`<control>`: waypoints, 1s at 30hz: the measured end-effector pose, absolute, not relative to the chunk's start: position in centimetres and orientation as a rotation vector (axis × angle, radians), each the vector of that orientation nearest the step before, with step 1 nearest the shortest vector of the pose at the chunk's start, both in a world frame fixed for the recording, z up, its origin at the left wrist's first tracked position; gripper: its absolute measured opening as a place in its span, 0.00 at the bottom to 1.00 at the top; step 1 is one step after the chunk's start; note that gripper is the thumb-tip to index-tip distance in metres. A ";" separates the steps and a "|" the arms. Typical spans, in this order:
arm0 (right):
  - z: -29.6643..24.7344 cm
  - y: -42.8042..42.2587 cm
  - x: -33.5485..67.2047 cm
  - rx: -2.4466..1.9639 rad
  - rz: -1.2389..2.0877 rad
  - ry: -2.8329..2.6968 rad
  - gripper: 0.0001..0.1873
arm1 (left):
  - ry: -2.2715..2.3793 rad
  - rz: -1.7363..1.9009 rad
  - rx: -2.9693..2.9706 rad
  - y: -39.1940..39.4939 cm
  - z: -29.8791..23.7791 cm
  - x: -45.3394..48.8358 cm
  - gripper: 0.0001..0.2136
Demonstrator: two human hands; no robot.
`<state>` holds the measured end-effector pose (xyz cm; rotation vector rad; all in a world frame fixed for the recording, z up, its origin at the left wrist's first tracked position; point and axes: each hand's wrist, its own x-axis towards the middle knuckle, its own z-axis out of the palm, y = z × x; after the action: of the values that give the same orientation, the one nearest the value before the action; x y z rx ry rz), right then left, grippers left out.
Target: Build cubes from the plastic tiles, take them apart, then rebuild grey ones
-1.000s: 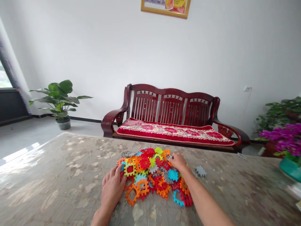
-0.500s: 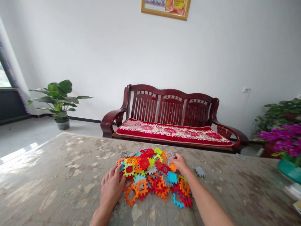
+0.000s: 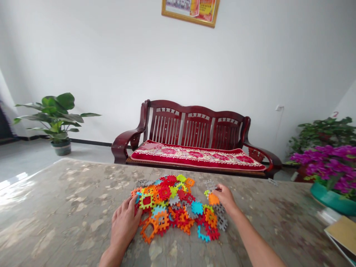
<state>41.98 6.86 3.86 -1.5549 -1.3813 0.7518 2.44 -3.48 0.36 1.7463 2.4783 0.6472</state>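
Note:
A pile of toothed interlocking plastic pieces (image 3: 169, 202) in red, orange, lime, blue and grey is heaped on the table. My left hand (image 3: 126, 218) lies along the pile's left side, fingers stretched and slightly bent, close to a lime square frame piece (image 3: 146, 200). At the right edge, my right hand (image 3: 226, 198) has thumb and fingers pinched by a grey toothed piece (image 3: 210, 184), which it seems to grip. An orange piece (image 3: 213, 199) lies just below those fingertips. Several grey pieces (image 3: 221, 218) rest beside the right wrist, partly covered.
The table (image 3: 75, 215) has a patterned cover. A teal pot with purple flowers (image 3: 330, 196) and a book (image 3: 343, 235) stand at right. One small grey piece (image 3: 273, 181) lies near the far edge. Beyond is a wooden bench (image 3: 194, 129); a potted plant (image 3: 59, 122) is on the floor.
My right hand has moved right, away from the pile, and the grey and orange pieces by it shifted along, opening a gap. My left hand stays at the pile. The view turned slightly right.

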 end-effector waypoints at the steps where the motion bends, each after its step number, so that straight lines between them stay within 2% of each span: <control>1: 3.8 6.5 42.2 -1.541 0.756 -1.360 0.10 | 2.476 0.634 1.745 -3.5 0.4 2.4 0.23; 14: 2.8 3.7 42.9 -1.400 1.132 -1.101 0.16 | 2.487 0.590 1.755 -3.5 0.7 2.4 0.23; 30: 5.3 2.1 41.9 -1.497 1.476 -1.321 0.18 | 2.466 0.660 1.743 -3.6 0.7 2.5 0.23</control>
<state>41.89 2.13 5.27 -1.4973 -1.3209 1.4756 2.46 -3.57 0.70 1.7429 2.4657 0.6602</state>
